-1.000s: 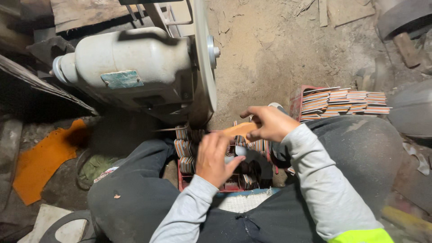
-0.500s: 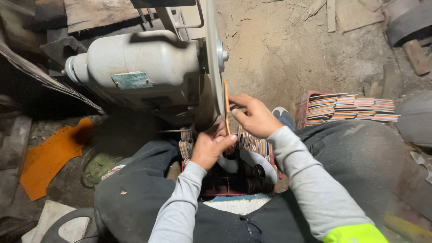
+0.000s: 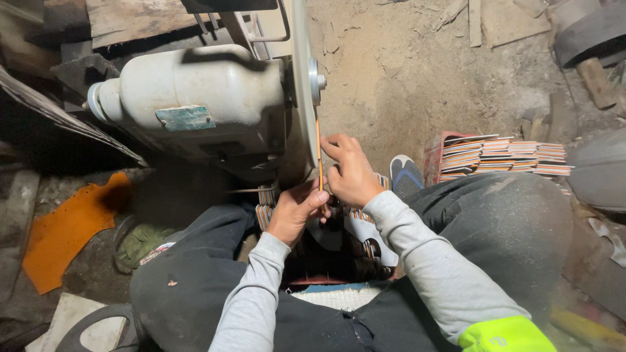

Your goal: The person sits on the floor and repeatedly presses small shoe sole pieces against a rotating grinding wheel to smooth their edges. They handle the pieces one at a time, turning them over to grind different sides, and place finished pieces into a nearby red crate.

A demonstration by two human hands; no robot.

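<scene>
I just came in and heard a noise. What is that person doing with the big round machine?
A person sits on the ground and holds a thin orange strip up against the flat round wheel of a grey motor machine. The right hand grips the strip near the wheel, and the left hand holds its lower end. More striped pieces are stacked in a red tray on the dirt floor to the right. An orange sheet lies on the left.

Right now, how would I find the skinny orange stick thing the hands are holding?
Find the big grey motor with its round disc. Just right of the disc, both hands pinch a thin orange strip standing upright, unlike the striped pieces lying stacked at right.
</scene>
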